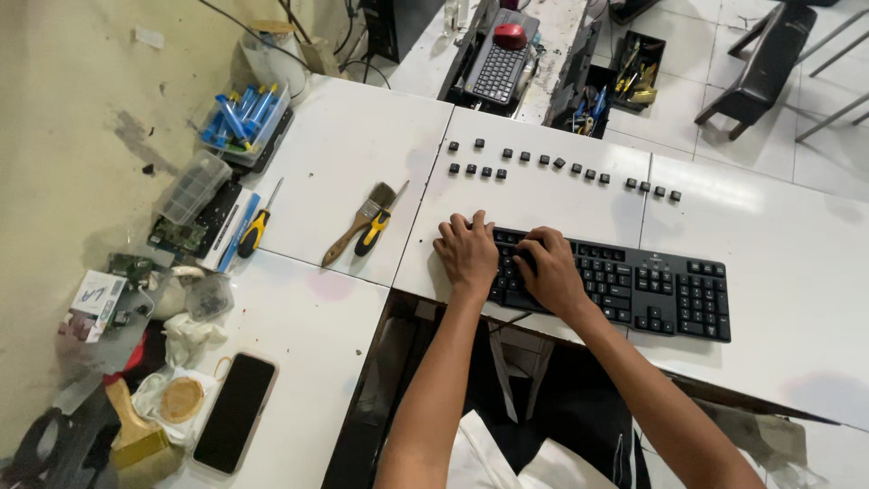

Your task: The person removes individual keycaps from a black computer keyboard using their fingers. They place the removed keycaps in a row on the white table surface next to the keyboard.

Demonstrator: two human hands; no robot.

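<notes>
Pretty scruffy room tbh: stained cream wall (81, 109) on the left, white tiled floor (706, 54) up top, glossy white tables (778, 235) pushed together, and a dark chair (765, 54) parked in the corner.

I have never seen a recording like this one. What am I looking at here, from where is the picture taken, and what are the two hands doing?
There is no machine here. A person wears a camera on the head, so the single picture looks down at their own arms and a white table.

Both hands rest on the left end of a black keyboard. The left hand lies at its edge and the right hand is on the keys beside it. Neither hand clearly holds anything.

Behind the keyboard, loose black keycaps lie in rows on the table. To the left lie a paintbrush, two yellow-handled screwdrivers, a dark phone and a tray of blue tubes. A second keyboard with a red mouse lies farther back.
</notes>
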